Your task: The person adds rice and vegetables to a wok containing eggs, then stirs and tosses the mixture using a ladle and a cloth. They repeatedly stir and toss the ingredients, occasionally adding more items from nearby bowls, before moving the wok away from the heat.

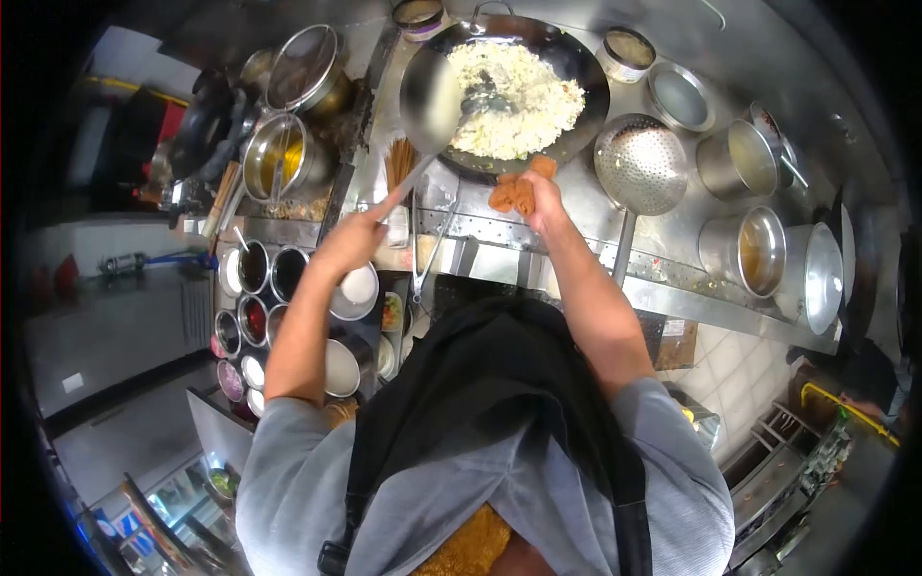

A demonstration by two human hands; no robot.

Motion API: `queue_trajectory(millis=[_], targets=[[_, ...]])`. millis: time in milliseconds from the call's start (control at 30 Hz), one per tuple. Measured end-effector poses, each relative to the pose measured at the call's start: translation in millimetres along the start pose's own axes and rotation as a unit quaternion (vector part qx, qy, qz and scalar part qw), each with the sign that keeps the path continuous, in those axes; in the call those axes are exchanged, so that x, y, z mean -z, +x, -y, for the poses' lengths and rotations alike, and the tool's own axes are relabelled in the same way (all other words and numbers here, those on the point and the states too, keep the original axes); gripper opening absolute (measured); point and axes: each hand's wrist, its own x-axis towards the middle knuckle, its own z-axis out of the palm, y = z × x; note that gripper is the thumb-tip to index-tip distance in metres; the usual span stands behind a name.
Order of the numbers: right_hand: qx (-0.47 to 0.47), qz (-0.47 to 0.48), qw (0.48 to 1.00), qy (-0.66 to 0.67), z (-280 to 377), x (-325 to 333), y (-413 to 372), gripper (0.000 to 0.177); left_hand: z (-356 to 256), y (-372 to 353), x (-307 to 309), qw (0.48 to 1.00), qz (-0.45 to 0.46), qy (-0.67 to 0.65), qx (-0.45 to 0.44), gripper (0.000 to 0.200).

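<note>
steel counter (pixel 480 204) runs ahead of both grips, with a person's dark apron (pixel 509 384) behind them and pale floor tiles (pixel 715 374) back and right of the right grip. the left hand (pixel 360 240) is wrapped round the handle of a ladle (pixel 427 106); its blurred bowl lies ahead of that grip, over the left side of the wok (pixel 594 96), and whether the two touch cannot be told. the right hand (pixel 547 200) is clamped on an orange cloth (pixel 512 197) at the wok's near edge; what the cloth covers is hidden. just ahead of this grip sits the wok, holding pale rice (pixel 538 106) spread about a darker patch left of its middle. between the grips lie the tongs (pixel 438 240), legs spread, with brown sticks (pixel 399 163) ahead of the left hand. right of the right grip rests a strainer (pixel 642 165), handle toward the person, and farther right stand pots (pixel 754 250). ahead and right of that grip, beside the wok, is a tin (pixel 629 50). left and ahead of the left grip stands an oil pan (pixel 279 158); left and nearer the person are sauce tubs (pixel 254 320)
</note>
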Motion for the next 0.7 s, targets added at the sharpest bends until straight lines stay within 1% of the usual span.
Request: queue_trajectory(millis=[33,67,100,133,167,200,233,267,300,333,367,400,433,467,500,533,567,600,633,667,700], targets=[[0.003,0.006,1.0,0.0,2.1,-0.7,-0.9,0.032,1.5,-13.3,10.6,0.999,-0.031,0.033,-0.028,0.066],[0.006,0.009,1.0,-0.002,6.0,-5.5,-13.5,0.032,-1.3,-31.7,19.4,0.996,-0.044,0.065,-0.038,0.066],[-0.002,-0.013,0.999,0.036,11.1,-13.3,-42.5,0.029,-6.2,-53.2,27.8,0.993,-0.057,0.096,-0.048,0.066],[-0.012,-0.036,0.997,0.073,14.3,-19.1,-68.4,0.026,-14.9,-75.6,41.0,0.998,-0.025,0.049,-0.019,0.066],[-0.011,-0.034,0.997,0.069,14.0,-23.9,-87.7,0.026,-23.6,-97.6,55.3,1.0,0.007,-0.001,0.01,0.067],[-0.015,-0.058,0.997,0.053,11.0,-28.6,-105.5,0.028,-26.6,-115.9,68.0,0.983,0.07,-0.138,0.095,0.069],[-0.02,-0.081,0.996,0.036,9.1,-30.5,-114.0,0.03,-21.1,-124.1,76.6,0.97,0.106,-0.186,0.111,0.069],[-0.023,-0.082,0.996,0.029,6.3,-27.4,-103.8,0.03,-19.9,-132.8,80.5,0.953,0.143,-0.234,0.128,0.069],[-0.025,-0.047,0.998,0.028,2.4,-23.2,-83.5,0.03,-28.8,-125.7,77.3,0.974,0.153,-0.12,0.112,0.069],[-0.026,-0.01,0.999,0.028,0.6,-21.3,-70.1,0.03,-27.3,-113.8,56.8,0.981,0.14,-0.102,0.093,0.069],[-0.02,-0.01,1.0,-0.005,-0.7,-21.9,-68.7,0.036,-3.8,-95.1,21.4,0.998,0.054,-0.039,-0.01,0.068],[-0.02,-0.008,1.0,-0.005,-10.5,-13.8,-73.7,0.036,34.9,-69.8,-31.1,0.979,-0.109,0.013,-0.169,0.066],[-0.022,0.036,0.999,-0.015,-26.2,2.6,-82.8,0.039,3.6,-65.5,-35.8,0.996,-0.075,0.032,-0.046,0.065],[-0.026,0.077,0.996,-0.024,-40.1,17.8,-99.4,0.043,-9.5,-59.7,-48.6,0.997,-0.078,0.024,-0.003,0.064],[-0.012,0.071,0.996,-0.059,-49.5,29.6,-124.6,0.047,-8.2,-58.4,-63.4,0.995,-0.096,0.003,0.0,0.062],[-0.013,0.069,0.996,-0.06,-54.3,42.8,-131.2,0.047,-6.0,-59.7,-75.1,0.993,-0.114,-0.019,0.003,0.06],[-0.027,0.087,0.994,-0.058,-60.9,58.7,-131.9,0.047,-6.4,-67.2,-75.2,0.993,-0.113,-0.02,0.003,0.06],[-0.04,0.101,0.993,-0.054,-68.6,73.7,-132.3,0.047,-6.2,-79.4,-70.9,0.992,-0.124,-0.017,-0.02,0.061],[-0.005,0.07,0.994,-0.086,-54.1,55.4,-141.1,0.047,-8.2,-89.2,-62.4,0.989,-0.138,-0.015,-0.043,0.063],[-0.104,0.103,0.988,-0.042,-19.8,23.9,-150.9,0.044,-12.8,-101.2,-44.5,0.996,-0.088,-0.011,-0.002,0.064],[-0.08,0.08,0.993,-0.026,-13.9,19.5,-123.9,0.044,-12.5,-113.3,-30.1,0.995,-0.083,-0.042,-0.023,0.064]])
